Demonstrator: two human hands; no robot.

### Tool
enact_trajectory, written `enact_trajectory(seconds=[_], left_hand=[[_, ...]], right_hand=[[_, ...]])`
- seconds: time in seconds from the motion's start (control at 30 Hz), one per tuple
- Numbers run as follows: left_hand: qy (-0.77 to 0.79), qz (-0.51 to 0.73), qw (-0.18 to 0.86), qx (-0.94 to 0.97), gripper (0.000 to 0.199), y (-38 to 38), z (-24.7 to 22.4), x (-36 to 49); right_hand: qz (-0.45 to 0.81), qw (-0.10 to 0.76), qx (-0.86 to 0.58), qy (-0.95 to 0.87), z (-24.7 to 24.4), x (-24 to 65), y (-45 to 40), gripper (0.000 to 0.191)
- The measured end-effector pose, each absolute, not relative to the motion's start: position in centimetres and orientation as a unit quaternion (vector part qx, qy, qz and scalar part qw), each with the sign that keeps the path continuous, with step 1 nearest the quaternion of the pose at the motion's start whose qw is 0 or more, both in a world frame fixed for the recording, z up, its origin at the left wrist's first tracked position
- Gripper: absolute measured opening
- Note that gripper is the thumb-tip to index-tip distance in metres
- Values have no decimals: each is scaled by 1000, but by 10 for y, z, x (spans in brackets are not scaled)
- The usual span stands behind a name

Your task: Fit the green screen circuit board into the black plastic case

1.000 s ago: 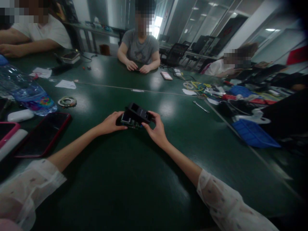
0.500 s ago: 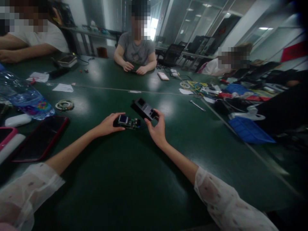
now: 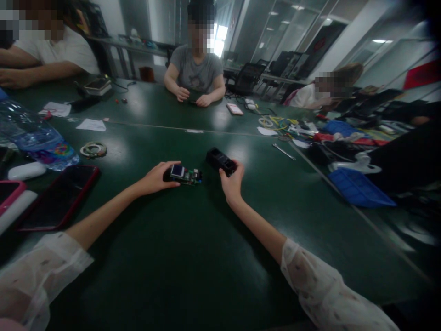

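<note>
My left hand [image 3: 157, 178] is closed on one end of a green circuit board [image 3: 189, 176], its thumb and fingers at opposite edges. A small screen [image 3: 178, 170] sits on the board near those fingers. To the right, my right hand [image 3: 233, 181] grips the near end of a black plastic housing [image 3: 220, 159] with openings in its face. A short gap of table separates housing and board. Whether either piece touches the tabletop I cannot tell.
At left are a plastic bottle [image 3: 48, 140], a red-edged phone [image 3: 62, 197], a white case [image 3: 26, 171] and bracelets [image 3: 93, 149]. A wrench [image 3: 284, 151], blue tray [image 3: 360, 187] and tangled cables [image 3: 275, 123] lie right. A person [image 3: 196, 73] sits opposite; others are at the sides.
My right hand has moved slightly right and down with the housing, which is now tilted so its face looks darker. The left hand and circuit board have barely shifted.
</note>
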State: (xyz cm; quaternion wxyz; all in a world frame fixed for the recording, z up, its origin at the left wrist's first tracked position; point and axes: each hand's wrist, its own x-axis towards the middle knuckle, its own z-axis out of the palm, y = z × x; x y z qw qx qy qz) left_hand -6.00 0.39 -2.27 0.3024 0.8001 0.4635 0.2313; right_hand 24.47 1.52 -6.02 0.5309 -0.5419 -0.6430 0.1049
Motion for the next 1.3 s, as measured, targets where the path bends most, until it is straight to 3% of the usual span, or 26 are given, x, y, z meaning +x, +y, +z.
enact_trajectory(seconds=[0.3, 1.3], left_hand=[[456, 239, 294, 805, 76, 4, -24, -61], [462, 229, 298, 803, 77, 2, -21, -61]], right_hand=[[48, 556, -579, -594, -51, 236, 9, 53], [108, 536, -605, -578, -46, 236, 7, 53]])
